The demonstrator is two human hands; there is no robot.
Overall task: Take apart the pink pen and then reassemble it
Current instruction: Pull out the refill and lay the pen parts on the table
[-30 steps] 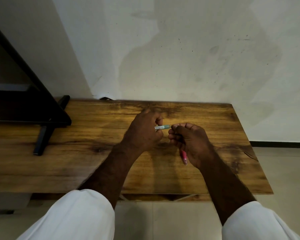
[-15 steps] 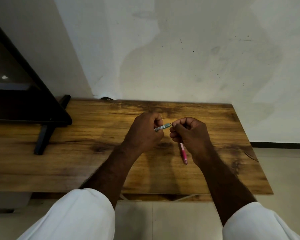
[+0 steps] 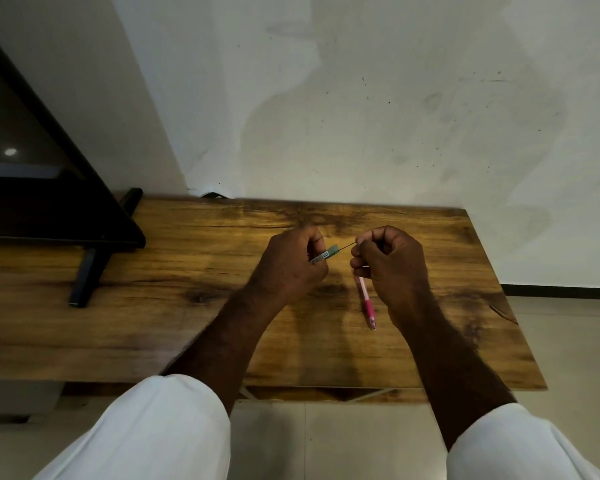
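Note:
Above the wooden table point(image 3: 187, 327) my left hand point(image 3: 288, 265) grips a short clear-green pen piece point(image 3: 323, 255) with a barcode label. A thin dark refill point(image 3: 346, 246) runs from its green end to my right hand point(image 3: 392, 261), which pinches the refill's far end between thumb and forefinger. The pink pen point(image 3: 368, 303) hangs down from the lower fingers of that same hand, its tip pointing toward me just over the tabletop. Its upper end is hidden inside the fist.
A black screen point(image 3: 42, 202) on a black stand foot point(image 3: 84, 282) fills the table's left part. A pale wall rises right behind the table. The table's right edge point(image 3: 506, 299) drops to a tiled floor point(image 3: 568, 341). White sleeves cover both my upper arms.
My hands have moved apart. The thin refill now shows between the green piece and my right hand. The pink pen has swung along with my right hand, further right.

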